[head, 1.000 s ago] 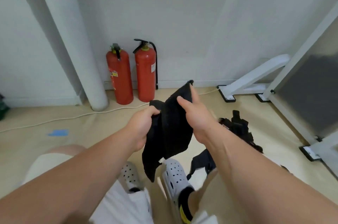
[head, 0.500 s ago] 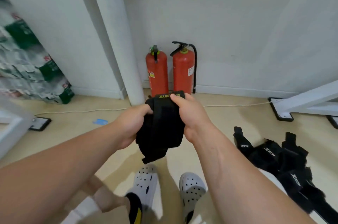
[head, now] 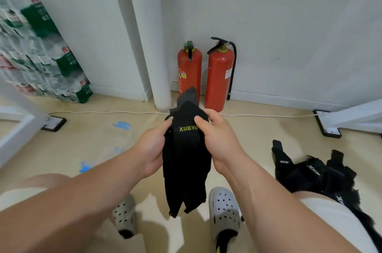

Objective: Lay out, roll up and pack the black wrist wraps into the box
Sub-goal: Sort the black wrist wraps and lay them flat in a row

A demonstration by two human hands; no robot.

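Observation:
A black wrist wrap [head: 186, 166] with yellow lettering hangs in front of me above my feet. My left hand [head: 152, 149] grips its left edge and my right hand [head: 215, 139] pinches its top right, thumb over the lettering. The wrap's lower end dangles loose between my white clogs. A pile of further black wrist wraps [head: 316, 176] lies on the floor at the right, beside my right knee. No box is in view.
Two red fire extinguishers [head: 206, 75] stand against the wall ahead, next to a white pipe [head: 148, 46]. A white cable [head: 103, 112] runs along the floor. White frame legs [head: 349, 116] stand right and left. Stacked bottle packs [head: 41, 56] lean at far left.
The view has shifted slightly. The wrap now hangs longer below my hands, and its top end sticks up above my fingers. Both hands kept their hold.

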